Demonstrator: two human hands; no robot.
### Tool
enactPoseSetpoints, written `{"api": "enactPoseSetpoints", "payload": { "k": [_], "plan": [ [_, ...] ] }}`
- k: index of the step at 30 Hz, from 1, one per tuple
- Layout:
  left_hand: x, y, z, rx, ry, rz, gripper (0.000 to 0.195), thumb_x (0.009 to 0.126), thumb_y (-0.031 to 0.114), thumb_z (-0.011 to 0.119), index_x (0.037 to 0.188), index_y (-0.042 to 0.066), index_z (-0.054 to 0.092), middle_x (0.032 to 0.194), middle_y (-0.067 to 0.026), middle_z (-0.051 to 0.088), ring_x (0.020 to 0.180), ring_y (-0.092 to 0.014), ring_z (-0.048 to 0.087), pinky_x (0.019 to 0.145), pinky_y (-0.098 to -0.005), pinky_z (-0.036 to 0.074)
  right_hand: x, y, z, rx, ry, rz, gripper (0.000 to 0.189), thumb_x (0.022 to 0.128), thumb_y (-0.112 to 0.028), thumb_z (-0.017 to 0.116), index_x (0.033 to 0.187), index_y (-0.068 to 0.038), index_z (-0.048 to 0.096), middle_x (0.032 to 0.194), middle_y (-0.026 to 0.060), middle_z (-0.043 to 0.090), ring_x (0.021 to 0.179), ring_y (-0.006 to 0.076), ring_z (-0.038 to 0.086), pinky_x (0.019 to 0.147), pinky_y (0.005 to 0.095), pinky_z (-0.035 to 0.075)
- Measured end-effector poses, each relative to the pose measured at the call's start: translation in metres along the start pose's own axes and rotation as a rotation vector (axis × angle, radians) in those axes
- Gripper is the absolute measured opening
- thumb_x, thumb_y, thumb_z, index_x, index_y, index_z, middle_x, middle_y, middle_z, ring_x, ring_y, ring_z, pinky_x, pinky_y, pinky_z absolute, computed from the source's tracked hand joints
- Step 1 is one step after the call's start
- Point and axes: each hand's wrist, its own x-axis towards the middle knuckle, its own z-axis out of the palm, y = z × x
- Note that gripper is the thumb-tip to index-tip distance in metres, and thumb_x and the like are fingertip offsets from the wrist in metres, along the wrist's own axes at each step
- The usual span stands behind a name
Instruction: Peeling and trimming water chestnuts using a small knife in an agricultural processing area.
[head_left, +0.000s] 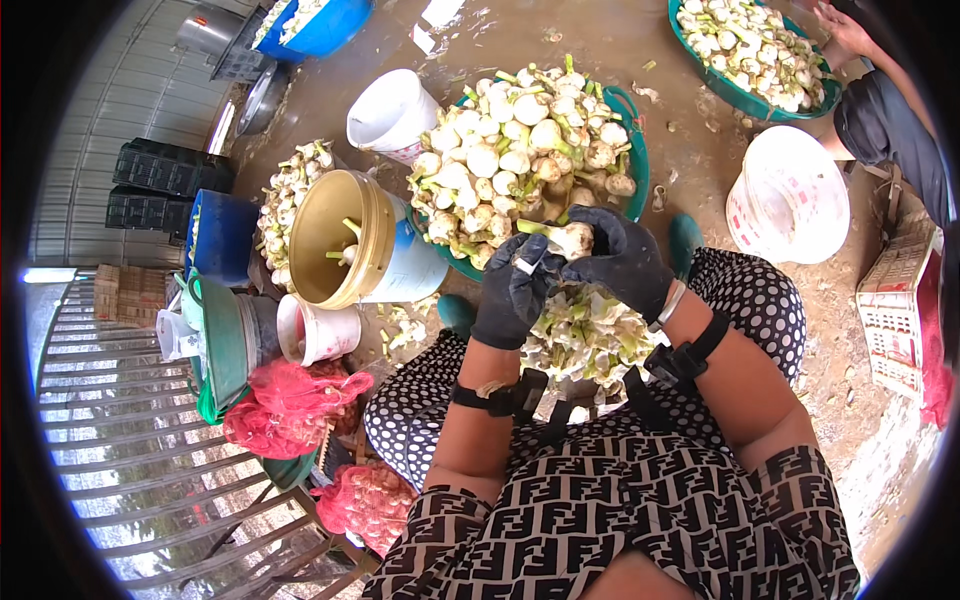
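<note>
My right hand (626, 259), in a black glove, grips a fresh garlic bulb (574, 240) whose cut green stem points left. Close beside the stem, my left hand (516, 292), gloved too, is closed around a small white object (526, 265); the fingers hide most of it, so its kind is unclear. Just beyond both hands stands a green tub (636, 154) heaped with garlic bulbs (517, 142) on short stems. Below the hands, between my knees, lies a pile of stripped garlic husks and leaves (589, 330).
A gold-rimmed bucket (337, 240) with a few bulbs stands left, near a small white bucket (319, 328) and red mesh sacks (292, 405). White buckets (394, 112) flank the tub. At right, another person's hand (844, 30) is near a second garlic tub (697, 64). Wet floor lies between.
</note>
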Motion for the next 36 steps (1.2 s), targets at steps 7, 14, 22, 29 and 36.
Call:
{"api": "enactPoseSetpoints", "payload": {
  "k": [7, 14, 22, 29, 36],
  "plan": [
    [-0.008, 0.009, 0.006, 0.463, -0.031, 0.106, 0.019, 0.082, 0.005, 0.061, 0.100, -0.002, 0.059, 0.089, -0.0051, 0.062, 0.077, -0.013, 0.059, 0.067, -0.0250, 0.049, 0.001, 0.009, 0.004, 0.248, -0.088, 0.036, 0.047, 0.074, -0.012, 0.068, 0.116, 0.002, 0.052, 0.102, 0.0112, 0.059, 0.089, 0.0132, 0.059, 0.074, 0.0260, 0.049],
    [-0.015, 0.018, -0.008, 1.167, -0.037, 0.365, 0.016, 0.080, 0.000, 0.057, 0.096, -0.002, 0.062, 0.087, -0.0086, 0.062, 0.079, -0.016, 0.059, 0.068, -0.0301, 0.048, 0.004, -0.014, 0.008, 0.804, -0.184, 0.373, 0.034, 0.084, -0.017, 0.061, 0.111, 0.002, 0.053, 0.096, 0.0050, 0.059, 0.086, 0.0122, 0.056, 0.073, 0.0255, 0.049],
    [-0.010, 0.012, 0.009, 0.317, 0.076, 0.058, 0.021, 0.080, -0.001, 0.059, 0.100, -0.002, 0.059, 0.088, -0.0059, 0.063, 0.074, -0.012, 0.059, 0.065, -0.0237, 0.047, 0.003, -0.011, 0.006, 0.445, -0.151, 0.208, 0.032, 0.085, -0.020, 0.060, 0.109, 0.001, 0.055, 0.096, 0.0055, 0.059, 0.086, 0.0111, 0.056, 0.074, 0.0255, 0.048],
    [-0.006, 0.013, 0.003, 0.770, 0.018, 0.240, 0.021, 0.079, -0.004, 0.053, 0.098, -0.002, 0.059, 0.085, -0.0063, 0.063, 0.073, -0.010, 0.058, 0.064, -0.0228, 0.047, 0.003, 0.013, 0.008, 0.203, -0.090, -0.031, 0.035, 0.092, -0.023, 0.047, 0.115, 0.004, 0.052, 0.096, 0.0114, 0.060, 0.084, 0.0136, 0.059, 0.068, 0.0267, 0.051],
    [-0.009, 0.009, -0.006, 0.592, 0.061, 0.111, 0.016, 0.086, 0.012, 0.059, 0.094, -0.001, 0.059, 0.084, -0.0053, 0.062, 0.073, -0.011, 0.058, 0.066, -0.0250, 0.048, 0.004, 0.011, 0.008, 0.315, -0.076, -0.048, 0.036, 0.093, -0.025, 0.046, 0.111, 0.006, 0.053, 0.094, 0.0111, 0.060, 0.075, 0.0117, 0.059, 0.057, 0.0250, 0.050]
  ]
}}
